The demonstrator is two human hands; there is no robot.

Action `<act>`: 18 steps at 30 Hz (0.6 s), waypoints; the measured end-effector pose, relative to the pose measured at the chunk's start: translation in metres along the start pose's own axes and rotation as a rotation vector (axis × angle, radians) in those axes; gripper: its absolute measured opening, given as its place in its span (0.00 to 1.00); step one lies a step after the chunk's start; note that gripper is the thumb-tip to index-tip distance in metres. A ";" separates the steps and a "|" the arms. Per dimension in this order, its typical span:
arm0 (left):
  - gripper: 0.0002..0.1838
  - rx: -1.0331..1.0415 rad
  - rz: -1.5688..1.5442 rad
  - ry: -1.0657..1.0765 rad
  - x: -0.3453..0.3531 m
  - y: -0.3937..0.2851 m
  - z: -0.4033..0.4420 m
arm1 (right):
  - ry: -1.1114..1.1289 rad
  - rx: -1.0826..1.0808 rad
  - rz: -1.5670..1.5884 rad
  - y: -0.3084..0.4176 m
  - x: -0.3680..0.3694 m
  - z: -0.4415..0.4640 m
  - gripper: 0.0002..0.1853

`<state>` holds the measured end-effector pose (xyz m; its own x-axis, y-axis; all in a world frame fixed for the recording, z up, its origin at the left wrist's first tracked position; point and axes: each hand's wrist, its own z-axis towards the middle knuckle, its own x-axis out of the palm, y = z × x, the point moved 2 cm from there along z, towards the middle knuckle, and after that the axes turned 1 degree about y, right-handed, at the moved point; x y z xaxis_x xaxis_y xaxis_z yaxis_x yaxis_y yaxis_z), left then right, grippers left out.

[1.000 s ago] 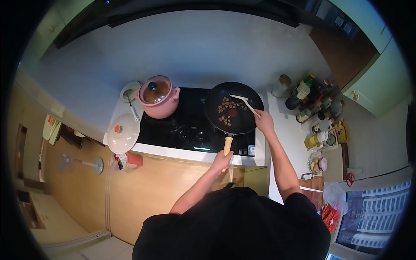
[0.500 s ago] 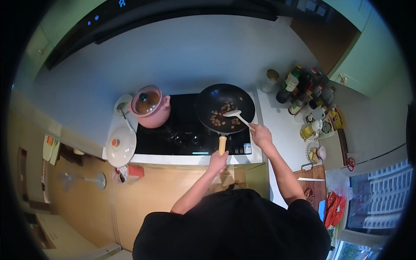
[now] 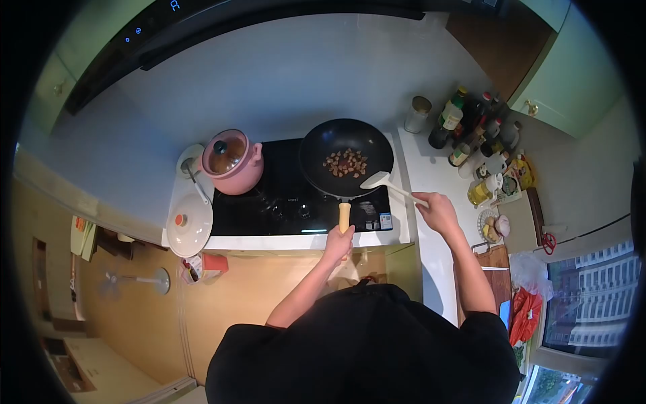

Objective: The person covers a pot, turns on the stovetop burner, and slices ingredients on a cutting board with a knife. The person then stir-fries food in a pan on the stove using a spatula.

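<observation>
the black cooktop [image 3: 279,168] carries a pink pot [image 3: 240,178] near its left edge; the pan [image 3: 346,133] lies beyond left hand [image 3: 338,244], fingers wrapping its handle [image 3: 344,214]; right hand [image 3: 439,214] pinches spatula [image 3: 398,190].

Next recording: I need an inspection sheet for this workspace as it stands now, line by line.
Surface: black stove set in a white counter.
Things in use: dark pan over the stove's right side, brown food pieces inside; white spatula overlapping the pan's near right rim, contact unclear.
Clutter: lidded pink pot, ladle and white lid at left; jar and bottles at right.
Hands: left hand closed around the pan handle; right hand gripping the spatula.
Cables: nothing seen.
Surroundings: range hood above, fan at left, window at right.
</observation>
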<state>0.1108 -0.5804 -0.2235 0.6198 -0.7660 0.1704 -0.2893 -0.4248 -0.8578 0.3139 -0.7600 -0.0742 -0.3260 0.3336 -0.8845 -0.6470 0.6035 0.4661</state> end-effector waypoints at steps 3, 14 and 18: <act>0.13 0.006 -0.035 -0.014 0.000 0.016 0.009 | 0.009 -0.017 -0.099 0.011 -0.006 0.008 0.15; 0.14 -0.036 -0.065 0.019 0.000 0.016 0.006 | -0.122 -0.040 0.145 -0.008 0.115 0.128 0.15; 0.13 -0.041 -0.074 0.022 0.000 0.014 0.006 | -0.018 -0.123 0.074 0.044 0.129 0.123 0.15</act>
<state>0.1110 -0.5841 -0.2386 0.6242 -0.7424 0.2433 -0.2734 -0.4993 -0.8222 0.3282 -0.6020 -0.1654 -0.3645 0.3873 -0.8468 -0.7014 0.4840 0.5233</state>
